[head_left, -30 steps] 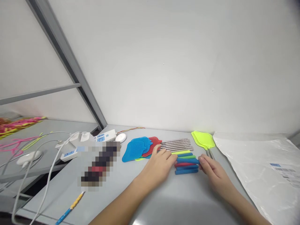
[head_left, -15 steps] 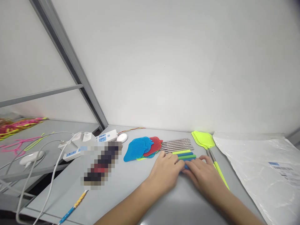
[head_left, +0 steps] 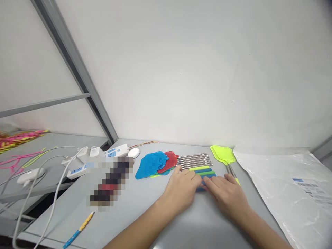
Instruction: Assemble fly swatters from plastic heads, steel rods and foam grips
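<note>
"Hands?"
"At the handle row (head_left: 208, 173): left hand (head_left: 183, 184) over its left end, right hand (head_left: 226, 194) over its right. Both curl down; whether they grip, I can't tell."
"Which is nearer?"
"Neither. Its long axis runs crosswise, hand to hand; steel rods (head_left: 195, 160) lie behind it."

On my feed, from the handle grips (head_left: 207, 173) on the tabletop (head_left: 140, 197), I see rods (head_left: 195, 160) at 11 o'clock; swatter heads (head_left: 151, 164), then a power strip (head_left: 118, 151), between 9 and 10; rodded swatters (head_left: 223, 154) at 1; a plastic bag (head_left: 280, 193) between 3 and 4.
</note>
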Demonstrator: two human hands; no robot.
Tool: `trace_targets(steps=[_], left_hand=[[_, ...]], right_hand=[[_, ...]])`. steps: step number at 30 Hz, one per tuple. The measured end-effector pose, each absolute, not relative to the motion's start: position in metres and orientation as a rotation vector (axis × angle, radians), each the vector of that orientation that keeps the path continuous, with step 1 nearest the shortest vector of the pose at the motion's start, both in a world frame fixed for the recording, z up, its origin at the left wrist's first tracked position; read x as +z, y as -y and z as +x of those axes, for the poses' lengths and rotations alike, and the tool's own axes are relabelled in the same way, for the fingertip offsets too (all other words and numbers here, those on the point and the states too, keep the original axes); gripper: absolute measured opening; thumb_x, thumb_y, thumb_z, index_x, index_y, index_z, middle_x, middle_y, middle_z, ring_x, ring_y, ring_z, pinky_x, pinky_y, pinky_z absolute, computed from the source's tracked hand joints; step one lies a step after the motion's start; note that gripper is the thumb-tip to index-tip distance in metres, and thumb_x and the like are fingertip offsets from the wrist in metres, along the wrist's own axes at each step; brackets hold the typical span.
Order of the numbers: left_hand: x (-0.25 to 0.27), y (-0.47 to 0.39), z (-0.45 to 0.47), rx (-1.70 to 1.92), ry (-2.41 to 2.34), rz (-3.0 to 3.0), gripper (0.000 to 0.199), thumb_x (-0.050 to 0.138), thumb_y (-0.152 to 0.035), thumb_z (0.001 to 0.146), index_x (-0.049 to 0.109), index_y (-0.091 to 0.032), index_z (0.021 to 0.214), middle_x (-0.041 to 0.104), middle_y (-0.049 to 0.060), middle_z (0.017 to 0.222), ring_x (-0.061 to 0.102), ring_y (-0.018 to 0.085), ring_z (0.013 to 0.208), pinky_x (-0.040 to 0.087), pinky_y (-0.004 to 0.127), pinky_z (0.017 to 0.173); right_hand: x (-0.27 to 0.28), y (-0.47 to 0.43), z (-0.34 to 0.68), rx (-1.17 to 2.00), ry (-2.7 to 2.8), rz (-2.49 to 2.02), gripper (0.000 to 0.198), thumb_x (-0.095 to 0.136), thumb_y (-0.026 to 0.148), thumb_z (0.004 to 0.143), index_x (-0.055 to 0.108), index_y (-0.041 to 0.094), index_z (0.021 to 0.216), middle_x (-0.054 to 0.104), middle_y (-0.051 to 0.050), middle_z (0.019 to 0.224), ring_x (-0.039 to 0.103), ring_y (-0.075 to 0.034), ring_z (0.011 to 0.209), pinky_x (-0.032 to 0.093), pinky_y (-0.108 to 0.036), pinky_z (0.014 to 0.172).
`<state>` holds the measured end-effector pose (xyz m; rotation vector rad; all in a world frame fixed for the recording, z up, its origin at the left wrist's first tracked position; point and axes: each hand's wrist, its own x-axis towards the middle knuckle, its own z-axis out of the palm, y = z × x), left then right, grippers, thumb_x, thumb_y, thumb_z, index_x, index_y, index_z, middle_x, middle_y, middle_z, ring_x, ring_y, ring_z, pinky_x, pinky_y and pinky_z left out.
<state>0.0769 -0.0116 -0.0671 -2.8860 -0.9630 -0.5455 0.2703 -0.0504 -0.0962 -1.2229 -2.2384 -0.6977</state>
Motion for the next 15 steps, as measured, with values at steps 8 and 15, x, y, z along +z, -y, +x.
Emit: trace_targets(steps=[8, 15], left_hand=[[-0.0671, 0.0078, 0.0721, -0.55, 0.941, -2.866, 0.014, 0.044, -0.013, 0.089, 0.055, -0.022, 0.087, 0.062, -0.001, 0.078, 0.053, 0.016, 0.076, 0.026, 0.038, 0.08], [-0.069, 0.0059, 0.0688, -0.62, 0.825, -2.811, 0.013, 0.044, -0.014, 0.09, 0.053, -0.022, 0.088, 0.062, -0.002, 0.078, 0.051, 0.016, 0.075, 0.026, 0.04, 0.082]], right_hand=[[-0.0948, 0.0488, 0.2714, -0.564, 2.241, -1.187, 0.018, 0.044, 0.023, 0.097, 0.056, 0.018, 0.084, 0.053, 0.004, 0.059, 0.043, -0.011, 0.055, 0.021, -0.031, 0.064], [-0.0901, 0.0543, 0.2677, -0.165, 2.252, -1.271, 0.028, 0.035, 0.025, 0.099, 0.05, 0.02, 0.075, 0.059, 0.004, 0.063, 0.041, -0.011, 0.052, 0.022, -0.03, 0.063]])
